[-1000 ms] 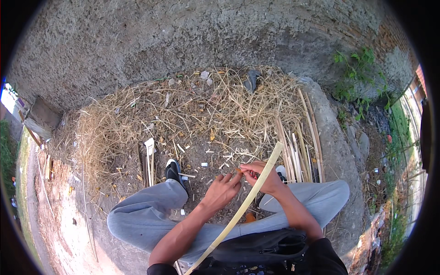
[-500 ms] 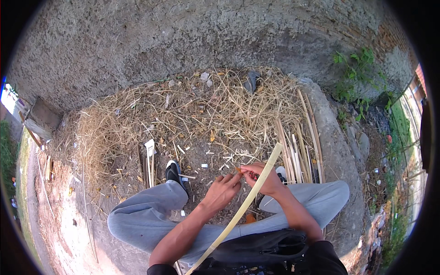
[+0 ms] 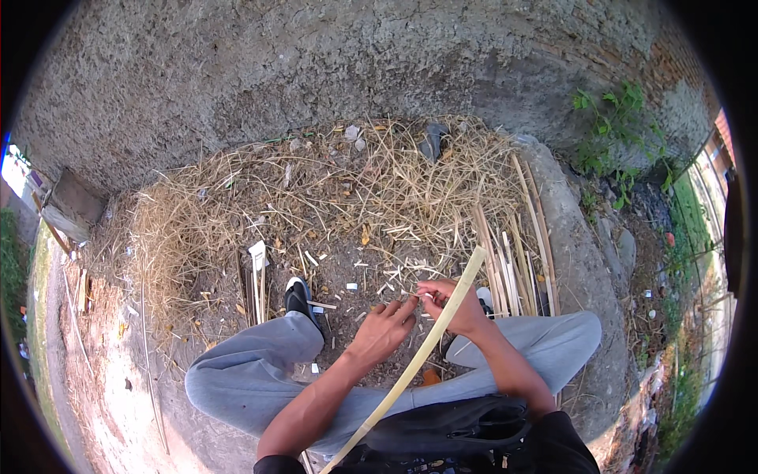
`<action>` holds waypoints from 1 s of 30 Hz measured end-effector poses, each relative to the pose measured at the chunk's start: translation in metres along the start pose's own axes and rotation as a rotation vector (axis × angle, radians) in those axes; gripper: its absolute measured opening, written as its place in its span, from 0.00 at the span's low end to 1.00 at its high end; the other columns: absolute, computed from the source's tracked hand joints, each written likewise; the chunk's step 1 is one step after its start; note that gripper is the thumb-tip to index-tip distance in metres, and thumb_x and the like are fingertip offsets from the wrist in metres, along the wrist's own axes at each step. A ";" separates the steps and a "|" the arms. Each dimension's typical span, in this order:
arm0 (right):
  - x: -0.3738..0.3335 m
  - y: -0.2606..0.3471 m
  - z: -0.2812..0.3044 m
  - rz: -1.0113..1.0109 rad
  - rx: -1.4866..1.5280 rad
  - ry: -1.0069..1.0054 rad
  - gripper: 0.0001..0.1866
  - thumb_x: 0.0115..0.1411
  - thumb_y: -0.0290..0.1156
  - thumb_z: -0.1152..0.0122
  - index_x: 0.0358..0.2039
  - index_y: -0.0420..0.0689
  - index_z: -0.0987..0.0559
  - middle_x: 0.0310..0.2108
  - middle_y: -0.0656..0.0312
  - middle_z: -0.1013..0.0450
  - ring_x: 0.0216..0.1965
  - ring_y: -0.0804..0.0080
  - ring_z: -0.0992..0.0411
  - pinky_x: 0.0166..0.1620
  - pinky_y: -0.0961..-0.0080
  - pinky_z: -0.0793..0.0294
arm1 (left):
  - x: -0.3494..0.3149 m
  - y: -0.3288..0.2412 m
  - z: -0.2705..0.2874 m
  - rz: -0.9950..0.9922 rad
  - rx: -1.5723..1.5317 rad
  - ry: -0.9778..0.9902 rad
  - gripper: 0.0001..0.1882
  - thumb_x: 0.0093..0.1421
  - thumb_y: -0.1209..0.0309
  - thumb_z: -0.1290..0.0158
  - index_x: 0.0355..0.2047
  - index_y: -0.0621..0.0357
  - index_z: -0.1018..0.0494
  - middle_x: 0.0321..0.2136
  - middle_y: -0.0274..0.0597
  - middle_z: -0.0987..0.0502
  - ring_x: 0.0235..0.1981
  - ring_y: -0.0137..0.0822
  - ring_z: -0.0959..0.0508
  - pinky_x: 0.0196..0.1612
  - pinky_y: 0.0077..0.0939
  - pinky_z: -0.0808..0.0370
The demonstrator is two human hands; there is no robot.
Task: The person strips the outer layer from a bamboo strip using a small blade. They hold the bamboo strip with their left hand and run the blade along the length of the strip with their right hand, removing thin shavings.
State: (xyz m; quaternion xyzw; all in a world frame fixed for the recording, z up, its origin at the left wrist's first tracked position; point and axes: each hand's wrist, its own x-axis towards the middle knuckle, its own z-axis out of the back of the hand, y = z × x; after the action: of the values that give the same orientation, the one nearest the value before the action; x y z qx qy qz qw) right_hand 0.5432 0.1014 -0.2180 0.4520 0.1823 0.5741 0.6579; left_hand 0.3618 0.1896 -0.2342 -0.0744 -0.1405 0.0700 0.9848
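Your left hand [image 3: 380,330] and right hand [image 3: 471,314], fingers bunched, pinch unclear, seem at fiddly work needing steadiness beside the bamboo strip [image 3: 430,340].

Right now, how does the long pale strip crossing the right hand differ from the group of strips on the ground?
Number: the long pale strip is one piece; the group of strips holds several.
Pose: the long pale strip slants up from the lower edge, in front of the right hand; the group of strips lies on the ground.
Colour: the long pale strip is yellowish; the group of strips mixes tan and near-white.
Both are long and narrow.
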 end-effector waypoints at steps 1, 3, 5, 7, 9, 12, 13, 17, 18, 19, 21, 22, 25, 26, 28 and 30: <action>0.000 0.000 0.000 -0.004 -0.005 0.003 0.12 0.54 0.24 0.38 0.40 0.37 0.18 0.30 0.52 0.20 0.30 0.64 0.19 0.35 0.73 0.19 | 0.000 0.000 0.000 -0.006 0.031 0.003 0.09 0.50 0.72 0.47 0.32 0.61 0.25 0.51 0.45 0.30 0.44 0.39 0.24 0.42 0.35 0.23; -0.001 -0.003 -0.002 -0.002 0.003 -0.004 0.13 0.54 0.24 0.38 0.40 0.37 0.18 0.30 0.52 0.19 0.30 0.65 0.19 0.36 0.73 0.19 | 0.000 -0.001 0.001 -0.013 0.062 0.007 0.09 0.50 0.72 0.47 0.32 0.61 0.25 0.51 0.46 0.29 0.44 0.39 0.24 0.42 0.35 0.23; -0.001 -0.007 -0.005 -0.001 0.011 -0.011 0.13 0.54 0.24 0.38 0.41 0.37 0.18 0.30 0.53 0.19 0.30 0.65 0.19 0.36 0.73 0.19 | 0.001 -0.002 0.002 -0.018 0.100 -0.005 0.09 0.51 0.72 0.47 0.32 0.61 0.25 0.49 0.46 0.29 0.44 0.39 0.24 0.41 0.34 0.23; -0.001 -0.009 -0.006 -0.043 0.070 -0.051 0.13 0.54 0.24 0.38 0.41 0.37 0.18 0.30 0.54 0.19 0.30 0.66 0.19 0.36 0.74 0.19 | 0.001 -0.003 0.001 -0.019 0.100 0.014 0.09 0.51 0.72 0.47 0.32 0.61 0.25 0.49 0.45 0.28 0.44 0.39 0.24 0.41 0.34 0.23; -0.001 -0.014 -0.009 -0.053 0.076 -0.067 0.13 0.54 0.24 0.38 0.41 0.37 0.18 0.31 0.54 0.19 0.31 0.66 0.19 0.37 0.74 0.19 | 0.001 -0.003 0.001 -0.019 0.101 0.033 0.08 0.51 0.72 0.47 0.32 0.61 0.25 0.48 0.45 0.28 0.44 0.39 0.24 0.41 0.35 0.23; -0.001 -0.014 -0.009 -0.056 0.083 -0.075 0.13 0.53 0.24 0.38 0.41 0.37 0.18 0.31 0.54 0.19 0.32 0.66 0.18 0.38 0.74 0.19 | 0.001 -0.002 0.002 -0.030 0.056 -0.041 0.09 0.49 0.73 0.47 0.32 0.61 0.26 0.47 0.43 0.28 0.41 0.37 0.25 0.40 0.33 0.25; -0.001 -0.013 -0.009 -0.048 0.084 -0.069 0.13 0.53 0.24 0.37 0.41 0.37 0.19 0.32 0.54 0.19 0.32 0.66 0.18 0.38 0.74 0.19 | 0.002 -0.002 0.003 -0.025 0.051 -0.053 0.10 0.49 0.73 0.47 0.32 0.62 0.26 0.47 0.44 0.28 0.41 0.37 0.25 0.40 0.33 0.25; -0.002 -0.009 -0.007 -0.025 0.038 -0.014 0.14 0.53 0.23 0.37 0.41 0.37 0.19 0.32 0.53 0.19 0.32 0.67 0.18 0.38 0.75 0.19 | 0.002 -0.001 0.004 -0.010 0.029 -0.037 0.11 0.48 0.73 0.47 0.33 0.62 0.26 0.49 0.45 0.28 0.42 0.38 0.25 0.41 0.33 0.25; -0.002 -0.007 -0.006 -0.038 0.051 -0.011 0.13 0.53 0.23 0.37 0.41 0.37 0.19 0.32 0.53 0.19 0.32 0.67 0.18 0.37 0.75 0.19 | 0.001 -0.001 0.004 -0.009 0.030 -0.037 0.11 0.48 0.73 0.47 0.33 0.62 0.26 0.49 0.45 0.28 0.42 0.38 0.25 0.41 0.33 0.25; -0.002 -0.006 -0.006 -0.050 0.064 -0.009 0.13 0.53 0.23 0.37 0.41 0.36 0.19 0.32 0.53 0.19 0.32 0.67 0.18 0.37 0.75 0.19 | 0.001 -0.001 0.003 -0.006 0.029 -0.029 0.11 0.48 0.73 0.47 0.34 0.62 0.26 0.49 0.45 0.28 0.43 0.39 0.25 0.42 0.33 0.25; -0.002 -0.004 -0.006 -0.044 0.069 -0.011 0.13 0.53 0.23 0.37 0.41 0.36 0.19 0.32 0.53 0.19 0.32 0.67 0.18 0.37 0.75 0.19 | 0.001 -0.001 0.002 -0.004 0.029 -0.022 0.12 0.48 0.73 0.47 0.34 0.62 0.26 0.50 0.46 0.28 0.43 0.39 0.25 0.42 0.33 0.25; -0.002 -0.004 -0.005 -0.038 0.074 -0.011 0.13 0.53 0.23 0.37 0.41 0.36 0.19 0.33 0.53 0.19 0.32 0.67 0.18 0.37 0.75 0.19 | 0.001 -0.001 0.002 -0.004 0.029 -0.018 0.12 0.48 0.73 0.47 0.35 0.62 0.26 0.51 0.46 0.29 0.44 0.39 0.25 0.42 0.33 0.25; -0.001 -0.004 -0.004 0.000 0.059 -0.016 0.13 0.53 0.23 0.37 0.40 0.37 0.19 0.33 0.53 0.19 0.32 0.67 0.19 0.37 0.75 0.19 | 0.001 0.000 0.002 -0.004 0.035 -0.008 0.12 0.48 0.73 0.46 0.35 0.61 0.26 0.52 0.46 0.29 0.44 0.39 0.25 0.43 0.33 0.25; -0.001 -0.003 -0.004 0.001 0.059 -0.016 0.13 0.53 0.23 0.37 0.40 0.37 0.19 0.33 0.53 0.19 0.32 0.67 0.19 0.37 0.75 0.19 | 0.000 0.000 0.002 -0.003 0.040 -0.002 0.12 0.47 0.73 0.46 0.35 0.61 0.26 0.52 0.46 0.29 0.44 0.39 0.25 0.43 0.33 0.25; -0.001 -0.001 -0.003 -0.013 0.048 0.001 0.13 0.52 0.23 0.37 0.40 0.37 0.18 0.32 0.53 0.19 0.31 0.65 0.19 0.36 0.74 0.19 | 0.000 0.001 0.001 0.001 0.038 -0.006 0.12 0.47 0.73 0.46 0.35 0.61 0.26 0.51 0.45 0.29 0.44 0.39 0.25 0.43 0.33 0.25; -0.001 -0.003 -0.004 0.013 0.038 -0.007 0.12 0.52 0.23 0.37 0.40 0.37 0.18 0.32 0.53 0.19 0.31 0.65 0.19 0.36 0.73 0.19 | 0.000 0.001 -0.001 0.003 0.036 -0.009 0.12 0.47 0.73 0.46 0.35 0.61 0.26 0.50 0.45 0.29 0.44 0.39 0.25 0.43 0.33 0.25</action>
State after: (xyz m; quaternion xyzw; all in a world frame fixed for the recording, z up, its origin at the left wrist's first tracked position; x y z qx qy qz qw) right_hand 0.5412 0.1020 -0.2227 0.4677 0.1878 0.5732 0.6461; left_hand 0.3617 0.1902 -0.2348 -0.0565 -0.1438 0.0742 0.9852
